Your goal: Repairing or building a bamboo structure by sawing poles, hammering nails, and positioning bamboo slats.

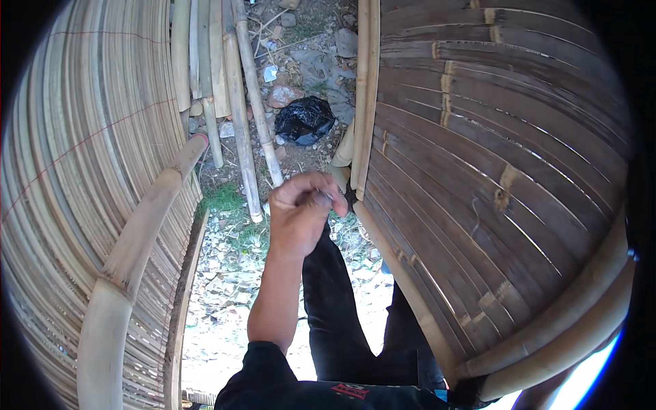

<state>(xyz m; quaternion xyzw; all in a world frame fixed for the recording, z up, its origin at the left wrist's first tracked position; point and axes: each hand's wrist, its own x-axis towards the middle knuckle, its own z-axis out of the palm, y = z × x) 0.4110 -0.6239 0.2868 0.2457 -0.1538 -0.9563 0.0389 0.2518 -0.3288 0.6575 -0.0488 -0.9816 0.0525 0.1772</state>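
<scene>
My left hand point(304, 208) is raised in the middle of the view, with its arm reaching up from the lower edge. The fingers curl in toward the thumb in a pinch. A tiny greyish glint shows at the fingertips, too small to name. Close by on the right is the edge of a bamboo slat panel point(471, 178), framed by a pale bamboo upright point(366, 89). My right hand does not show; the panel and its lower bamboo poles point(547, 342) cover that side.
To the left stands a wall of thin strips point(89, 137) with a thick bamboo pole point(147, 219) slanting along it. Several loose bamboo poles point(236, 102) lie ahead. A black plastic bag point(304, 121) rests on the littered ground. Stony rubble point(229, 273) lies beside my legs point(335, 301).
</scene>
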